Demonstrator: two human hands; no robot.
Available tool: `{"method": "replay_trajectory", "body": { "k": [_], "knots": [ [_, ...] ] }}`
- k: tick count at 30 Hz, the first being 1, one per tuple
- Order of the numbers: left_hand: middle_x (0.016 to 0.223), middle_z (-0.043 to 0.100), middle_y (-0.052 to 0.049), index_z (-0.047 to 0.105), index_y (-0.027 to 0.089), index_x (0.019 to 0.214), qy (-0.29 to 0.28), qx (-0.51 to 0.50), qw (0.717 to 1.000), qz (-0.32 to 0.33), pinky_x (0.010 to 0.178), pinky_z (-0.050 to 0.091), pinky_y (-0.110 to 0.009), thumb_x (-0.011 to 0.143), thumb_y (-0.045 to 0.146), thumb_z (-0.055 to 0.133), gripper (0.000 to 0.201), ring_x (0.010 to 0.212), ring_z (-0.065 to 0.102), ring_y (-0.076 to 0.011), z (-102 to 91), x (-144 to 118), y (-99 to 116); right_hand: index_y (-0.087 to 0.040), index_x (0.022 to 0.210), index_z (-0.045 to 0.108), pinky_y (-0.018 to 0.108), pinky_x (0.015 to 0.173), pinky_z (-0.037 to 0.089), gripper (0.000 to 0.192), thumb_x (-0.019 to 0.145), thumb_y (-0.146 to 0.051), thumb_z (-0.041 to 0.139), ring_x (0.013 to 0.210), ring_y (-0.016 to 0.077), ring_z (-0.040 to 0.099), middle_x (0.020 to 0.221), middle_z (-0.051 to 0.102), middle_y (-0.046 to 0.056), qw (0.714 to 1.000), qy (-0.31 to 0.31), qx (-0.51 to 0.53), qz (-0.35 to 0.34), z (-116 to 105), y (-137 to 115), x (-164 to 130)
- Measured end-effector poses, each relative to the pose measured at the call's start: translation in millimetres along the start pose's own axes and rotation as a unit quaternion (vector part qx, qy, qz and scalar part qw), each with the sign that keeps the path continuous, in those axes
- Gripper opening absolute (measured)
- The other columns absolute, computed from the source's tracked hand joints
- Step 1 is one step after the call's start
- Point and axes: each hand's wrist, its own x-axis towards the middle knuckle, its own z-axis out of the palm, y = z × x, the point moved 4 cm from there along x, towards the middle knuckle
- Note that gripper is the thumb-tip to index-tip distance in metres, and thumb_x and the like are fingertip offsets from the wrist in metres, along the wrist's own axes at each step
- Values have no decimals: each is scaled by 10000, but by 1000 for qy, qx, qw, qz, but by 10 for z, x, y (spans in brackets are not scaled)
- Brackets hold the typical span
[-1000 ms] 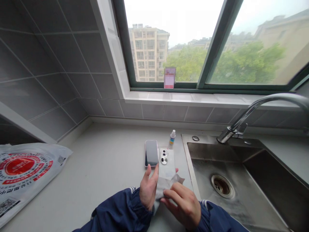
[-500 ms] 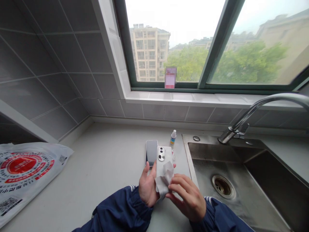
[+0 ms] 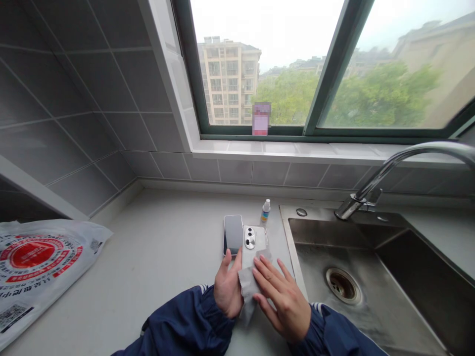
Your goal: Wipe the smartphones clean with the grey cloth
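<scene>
Two hands work one white phone (image 3: 253,242): left hand (image 3: 227,287) grips its 9 o'clock edge, while right hand (image 3: 284,299), now flattened from its earlier pinch, presses the wipe (image 3: 247,284) across its back.

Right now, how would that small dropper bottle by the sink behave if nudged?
The dropper bottle is narrow and upright, so it probably tips easily. It looks light and round, so it would likely roll on the smooth countertop, maybe toward the sink.
</scene>
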Motion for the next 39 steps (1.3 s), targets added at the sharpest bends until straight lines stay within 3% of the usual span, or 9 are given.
{"method": "replay_trajectory", "body": {
  "k": [8,14,20,28,31,34,36,39],
  "knots": [
    [1402,522,-147,192,197,1522,15,9,1000,1,1101,321,-475,925,631,258,741,1291,486,-280,7,2,2,-66,1480,346,586,1110,309,591,962,-305,499,1447,359,236,1545,308,162,999,-31,-34,16,105,-11,-41],
    [1413,505,-156,217,196,1519,-5,28,999,-27,1125,288,-484,907,641,307,763,1314,463,-305,2,-16,-59,-80,1533,210,621,1113,246,730,956,-435,481,1458,397,163,1570,238,172,996,-41,-39,65,131,45,-60],
    [1492,426,-114,324,195,1490,-44,66,996,-32,1176,198,-416,931,535,377,655,1404,343,-285,-47,-20,-132,-74,1550,112,624,1093,258,745,981,-464,392,1456,410,155,1576,221,174,992,-25,-52,109,107,167,-57],
    [1515,409,-63,298,274,1498,-57,107,991,-58,1182,192,-402,939,503,397,612,1413,337,-261,-61,-37,-165,-113,1558,40,621,1088,279,746,988,-455,379,1461,393,155,1583,201,168,987,-12,-47,153,135,286,-67],
    [1493,437,-69,276,319,1498,-53,133,987,-71,1083,367,-421,958,483,364,571,1285,503,-271,-97,-47,-185,-125,1559,26,636,1083,278,728,996,-448,356,1465,392,131,1589,175,170,984,-6,-44,172,140,327,-78],
    [1457,464,-97,228,387,1487,-29,169,979,-113,816,536,-433,963,523,305,547,1012,670,-277,-149,-55,-229,-131,1560,11,645,1085,268,724,999,-450,341,1469,390,112,1594,156,170,982,0,-37,184,147,351,-89],
    [1416,490,-119,207,403,1476,-17,192,974,-123,689,556,-404,954,540,310,549,871,703,-263,-170,-52,-241,-123,1559,5,645,1087,265,731,999,-454,339,1470,388,110,1595,151,174,982,0,-33,185,155,351,-92],
    [1233,600,-136,166,377,1477,-22,220,968,-116,640,557,-386,940,549,354,594,793,707,-255,-172,-43,-241,-125,1559,9,639,1086,273,717,1004,-440,335,1471,383,107,1596,150,174,982,1,-33,184,151,347,-88]
  ]
}}
